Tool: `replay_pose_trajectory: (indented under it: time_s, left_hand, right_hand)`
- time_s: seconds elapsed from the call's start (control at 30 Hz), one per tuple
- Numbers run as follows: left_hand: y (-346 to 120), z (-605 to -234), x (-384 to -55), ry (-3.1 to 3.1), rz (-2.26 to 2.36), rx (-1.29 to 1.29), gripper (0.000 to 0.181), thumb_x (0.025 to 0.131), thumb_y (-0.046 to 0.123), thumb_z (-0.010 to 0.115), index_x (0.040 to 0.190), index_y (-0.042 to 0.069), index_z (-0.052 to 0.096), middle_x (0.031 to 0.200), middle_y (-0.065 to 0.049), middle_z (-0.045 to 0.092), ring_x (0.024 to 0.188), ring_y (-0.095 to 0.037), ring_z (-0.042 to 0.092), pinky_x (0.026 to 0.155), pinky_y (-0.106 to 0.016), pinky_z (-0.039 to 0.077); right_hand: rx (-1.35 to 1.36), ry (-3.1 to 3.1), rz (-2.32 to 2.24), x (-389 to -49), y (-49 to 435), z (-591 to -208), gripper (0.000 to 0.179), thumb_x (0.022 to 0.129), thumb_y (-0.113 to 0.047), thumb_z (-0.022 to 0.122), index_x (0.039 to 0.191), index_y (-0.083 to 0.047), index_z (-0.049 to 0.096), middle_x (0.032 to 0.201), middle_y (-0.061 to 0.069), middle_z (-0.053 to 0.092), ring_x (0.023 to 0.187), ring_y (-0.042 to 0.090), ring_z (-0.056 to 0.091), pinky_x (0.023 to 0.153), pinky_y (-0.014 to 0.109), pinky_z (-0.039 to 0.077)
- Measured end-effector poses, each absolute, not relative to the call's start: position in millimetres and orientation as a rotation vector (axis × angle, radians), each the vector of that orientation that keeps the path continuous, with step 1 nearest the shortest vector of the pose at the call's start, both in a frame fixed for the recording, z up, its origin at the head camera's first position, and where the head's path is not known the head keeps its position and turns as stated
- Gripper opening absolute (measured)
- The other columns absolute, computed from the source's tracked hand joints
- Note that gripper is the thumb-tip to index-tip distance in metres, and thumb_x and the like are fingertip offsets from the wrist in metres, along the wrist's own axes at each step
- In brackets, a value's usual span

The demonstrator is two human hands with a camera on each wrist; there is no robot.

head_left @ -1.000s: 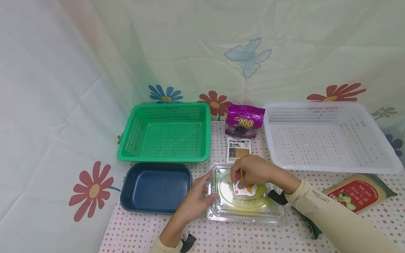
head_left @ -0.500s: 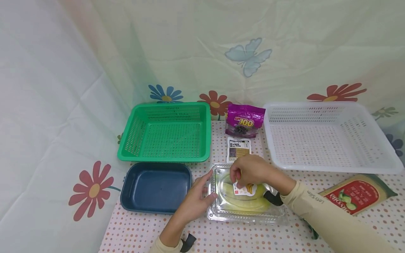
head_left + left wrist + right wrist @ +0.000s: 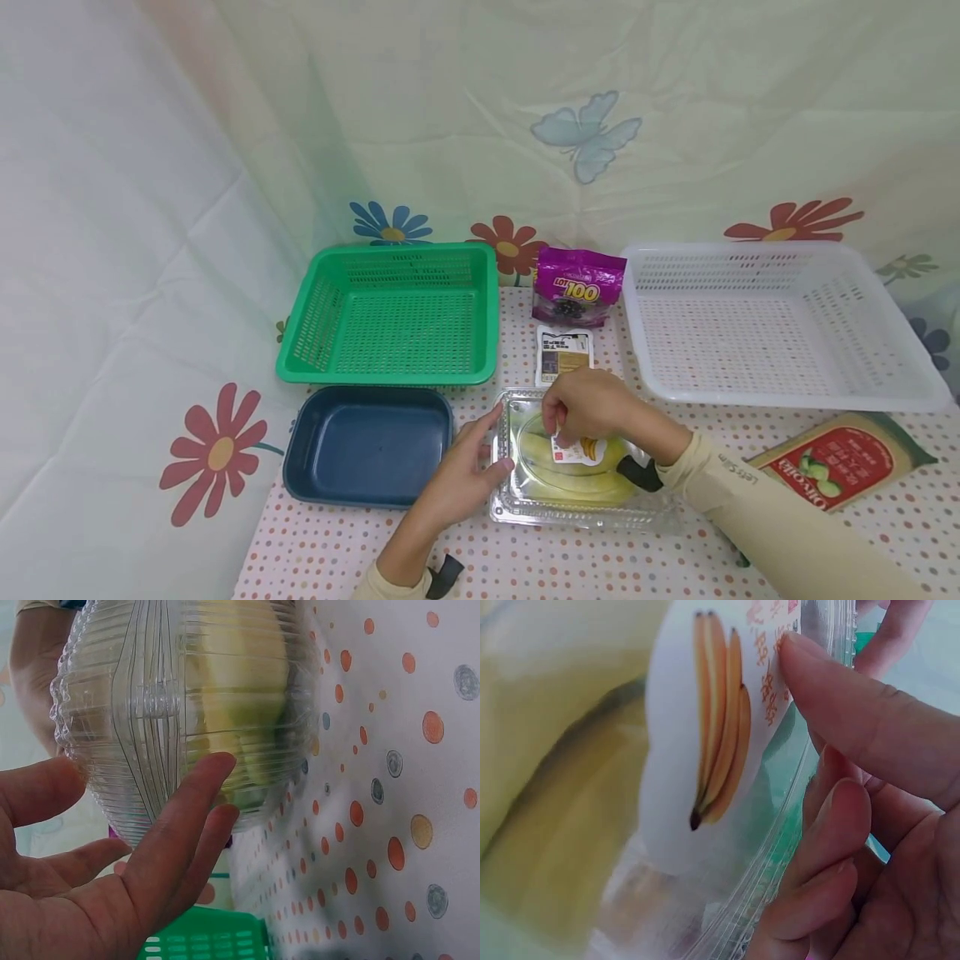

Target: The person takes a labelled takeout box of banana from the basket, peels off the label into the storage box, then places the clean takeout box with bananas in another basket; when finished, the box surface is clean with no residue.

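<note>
A clear plastic clamshell box (image 3: 585, 512) with bananas (image 3: 240, 682) inside lies on the dotted tablecloth. Stuck on its lid is a white label (image 3: 682, 750) printed with a banana bunch. My right hand (image 3: 592, 408) is over the lid, pinching the label's left edge; in the right wrist view the thumb tip lies on that edge, with the other fingers curled below. Steadying the box from its left side, my left hand (image 3: 465, 475) has extended fingers (image 3: 176, 817) against the clear wall and its thumb apart. Part of the lid is hidden under my right hand.
Behind the box lie a small label-covered packet (image 3: 565, 354) and a purple LOT 100 candy bag (image 3: 577, 287). At left are a green basket (image 3: 386, 377) and a dark blue tray (image 3: 367, 500). A white basket (image 3: 795, 398) and a red-labelled bag (image 3: 843, 467) stand at right.
My right hand and forearm have shifted slightly left, uncovering more of the red-labelled bag and covering more of the dark green thing beneath the forearm. My left hand stays in place.
</note>
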State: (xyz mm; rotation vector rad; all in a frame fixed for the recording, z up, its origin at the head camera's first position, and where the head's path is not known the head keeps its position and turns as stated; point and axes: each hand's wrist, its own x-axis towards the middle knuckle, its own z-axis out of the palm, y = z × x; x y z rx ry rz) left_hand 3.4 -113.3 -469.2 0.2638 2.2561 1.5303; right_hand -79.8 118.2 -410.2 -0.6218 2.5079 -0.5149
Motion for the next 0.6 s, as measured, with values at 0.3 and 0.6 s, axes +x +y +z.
replay_pose_trajectory:
  time_s: [0.3, 0.6]
  left_hand:
    - [-112.8, -468.0, 2.9, 2.255, 1.521, 0.254, 0.073, 0.099, 0.021, 0.066, 0.162, 0.029, 0.029, 0.159, -0.016, 0.038, 0.128, -0.043, 0.054, 0.097, -0.058, 0.053]
    - [-112.8, -469.9, 1.9, 2.266, 1.516, 0.263, 0.074, 0.099, 0.020, 0.066, 0.163, 0.025, 0.028, 0.159, -0.016, 0.039, 0.127, -0.040, 0.055, 0.098, -0.056, 0.052]
  right_hand:
    - [-0.598, 2.527, -0.483, -78.7, 115.8, -412.7, 0.028, 0.068, -0.020, 0.092, 0.065, -0.032, 0.067, 0.061, -0.010, 0.056, 0.058, 0.010, 0.052, 0.057, 0.031, 0.040]
    - [-0.582, 2.541, -0.452, -78.5, 114.9, -411.3, 0.027, 0.068, -0.022, 0.092, 0.064, -0.030, 0.067, 0.062, -0.010, 0.057, 0.061, 0.012, 0.053, 0.057, 0.032, 0.040]
